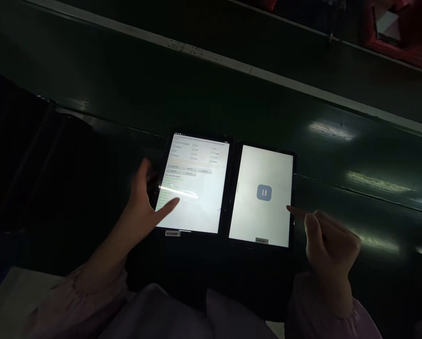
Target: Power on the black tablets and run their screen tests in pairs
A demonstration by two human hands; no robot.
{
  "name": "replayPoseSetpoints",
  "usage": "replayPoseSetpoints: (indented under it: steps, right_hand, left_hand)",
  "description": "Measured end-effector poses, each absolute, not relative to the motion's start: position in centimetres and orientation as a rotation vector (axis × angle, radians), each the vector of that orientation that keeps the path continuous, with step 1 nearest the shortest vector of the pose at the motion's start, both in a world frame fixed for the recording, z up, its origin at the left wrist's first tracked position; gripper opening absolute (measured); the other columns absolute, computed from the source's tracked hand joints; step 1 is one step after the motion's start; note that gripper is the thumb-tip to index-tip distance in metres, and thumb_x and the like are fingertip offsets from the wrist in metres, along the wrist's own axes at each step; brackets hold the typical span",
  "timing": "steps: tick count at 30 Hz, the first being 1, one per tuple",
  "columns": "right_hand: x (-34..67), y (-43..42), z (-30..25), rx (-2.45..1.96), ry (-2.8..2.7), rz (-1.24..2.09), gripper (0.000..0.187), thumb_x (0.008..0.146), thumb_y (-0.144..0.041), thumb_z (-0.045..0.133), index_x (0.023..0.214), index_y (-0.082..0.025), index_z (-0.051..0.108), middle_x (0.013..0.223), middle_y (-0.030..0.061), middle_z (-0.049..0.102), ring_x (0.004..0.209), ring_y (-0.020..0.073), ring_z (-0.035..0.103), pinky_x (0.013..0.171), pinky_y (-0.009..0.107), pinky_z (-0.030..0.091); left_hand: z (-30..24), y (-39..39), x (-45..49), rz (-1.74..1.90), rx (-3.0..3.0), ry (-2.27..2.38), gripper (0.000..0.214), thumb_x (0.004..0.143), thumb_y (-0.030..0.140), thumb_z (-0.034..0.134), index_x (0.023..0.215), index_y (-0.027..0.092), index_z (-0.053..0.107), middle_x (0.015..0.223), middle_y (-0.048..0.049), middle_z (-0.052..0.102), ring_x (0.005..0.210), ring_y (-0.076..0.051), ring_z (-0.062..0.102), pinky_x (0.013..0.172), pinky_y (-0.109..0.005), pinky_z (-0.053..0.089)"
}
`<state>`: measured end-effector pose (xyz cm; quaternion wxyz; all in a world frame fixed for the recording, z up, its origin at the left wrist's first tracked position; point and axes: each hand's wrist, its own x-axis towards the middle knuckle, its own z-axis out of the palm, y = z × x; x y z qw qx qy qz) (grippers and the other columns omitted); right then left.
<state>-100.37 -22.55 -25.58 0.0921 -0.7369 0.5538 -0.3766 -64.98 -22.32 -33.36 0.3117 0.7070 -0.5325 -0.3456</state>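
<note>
Two lit tablets lie side by side on a dark green surface. The left tablet (pixel 196 188) shows a form with checkboxes and green text. The right tablet (pixel 262 197) shows a white screen with a grey pause button. My left hand (pixel 147 202) rests at the left tablet's left edge, fingers apart, the thumb lying on the lower left of its screen. My right hand (pixel 329 242) is loosely curled, its forefinger stretched out and touching the right tablet's right edge. Neither hand holds anything.
The dark green surface (pixel 338 165) runs across the view with a pale rail (pixel 232 63) behind it. A red object (pixel 404 33) sits at the top right. A pale sheet (pixel 16 301) lies at the bottom left, next to my pink sleeve.
</note>
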Motion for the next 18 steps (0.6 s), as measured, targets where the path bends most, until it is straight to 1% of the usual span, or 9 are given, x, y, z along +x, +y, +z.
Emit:
replayPoseSetpoints:
  steps: [2,4,5,7,9,10,12,15,18]
  right_hand:
    - [-100.6,-22.0,-25.4,-2.178,1.717,-1.088,0.054,0.102,-0.011,0.062,0.050,-0.019,0.049,0.050,-0.0080,0.036,0.040,0.0031,0.036,0.038,0.021,0.025]
    - [-100.8,-21.5,-25.5,-2.154,1.785,-1.051,0.054,0.105,-0.020,0.063,0.051,-0.019,0.058,0.052,-0.0068,0.036,0.042,0.0039,0.035,0.040,0.023,0.023]
    - [-100.9,-21.3,-25.6,-2.138,1.813,-1.033,0.053,0.107,-0.025,0.062,0.055,-0.019,0.065,0.052,-0.0064,0.036,0.043,0.0045,0.035,0.040,0.024,0.023]
    - [-100.9,-21.1,-25.9,-2.106,1.842,-1.011,0.047,0.110,-0.032,0.059,0.070,-0.019,0.080,0.054,-0.0061,0.036,0.044,0.0056,0.036,0.042,0.024,0.025]
    - [-101.0,-21.0,-26.2,-2.092,1.826,-1.012,0.039,0.111,-0.033,0.059,0.088,-0.020,0.088,0.055,-0.0062,0.035,0.044,0.0060,0.036,0.043,0.024,0.026]
    - [-101.0,-21.1,-26.2,-2.087,1.820,-1.011,0.036,0.110,-0.032,0.060,0.094,-0.021,0.089,0.056,-0.0061,0.035,0.045,0.0061,0.036,0.043,0.024,0.025]
    - [-101.0,-21.1,-26.3,-2.089,1.807,-1.003,0.032,0.109,-0.029,0.061,0.096,-0.022,0.090,0.057,-0.0058,0.034,0.045,0.0063,0.035,0.044,0.025,0.025]
    - [-101.0,-21.0,-26.2,-2.083,1.812,-0.984,0.031,0.109,-0.027,0.062,0.097,-0.023,0.090,0.056,-0.0059,0.031,0.045,0.0069,0.032,0.044,0.026,0.023]
    - [-101.0,-20.9,-26.2,-2.086,1.776,-0.992,0.030,0.109,-0.027,0.062,0.098,-0.022,0.090,0.055,-0.0059,0.035,0.044,0.0069,0.034,0.043,0.026,0.024]
  left_hand:
    - [-33.8,-23.1,-64.7,-0.977,1.752,-1.351,0.110,0.091,0.058,0.074,0.176,0.034,0.009,0.180,-0.0171,0.032,0.168,-0.042,0.030,0.130,-0.067,0.037]
    - [-34.3,-23.1,-64.0,-1.036,1.686,-1.340,0.107,0.093,0.058,0.071,0.176,0.036,0.008,0.179,-0.0143,0.035,0.169,-0.039,0.029,0.131,-0.065,0.036]
    - [-34.4,-22.8,-63.6,-1.061,1.687,-1.342,0.107,0.093,0.059,0.070,0.176,0.037,0.008,0.179,-0.0132,0.036,0.169,-0.039,0.029,0.132,-0.065,0.035]
    - [-34.4,-22.0,-62.8,-1.113,1.730,-1.337,0.109,0.090,0.061,0.072,0.176,0.039,0.009,0.179,-0.0120,0.036,0.169,-0.041,0.028,0.132,-0.068,0.032]
    - [-33.9,-21.2,-62.2,-1.195,1.767,-1.321,0.109,0.090,0.060,0.074,0.176,0.042,0.010,0.180,-0.0111,0.036,0.169,-0.042,0.026,0.131,-0.071,0.031]
    - [-33.6,-20.9,-62.0,-1.238,1.768,-1.314,0.108,0.090,0.059,0.075,0.176,0.044,0.011,0.181,-0.0107,0.036,0.169,-0.042,0.025,0.131,-0.071,0.031]
    - [-33.0,-20.5,-61.8,-1.312,1.741,-1.308,0.108,0.090,0.058,0.077,0.176,0.044,0.012,0.181,-0.0107,0.035,0.170,-0.042,0.022,0.131,-0.069,0.030]
    - [-32.5,-20.5,-61.8,-1.381,1.714,-1.305,0.113,0.088,0.060,0.079,0.177,0.040,0.012,0.182,-0.0130,0.032,0.171,-0.043,0.019,0.132,-0.069,0.027]
    - [-32.8,-20.7,-61.7,-1.364,1.705,-1.323,0.113,0.088,0.062,0.079,0.177,0.037,0.013,0.183,-0.0144,0.031,0.171,-0.044,0.017,0.132,-0.070,0.026]
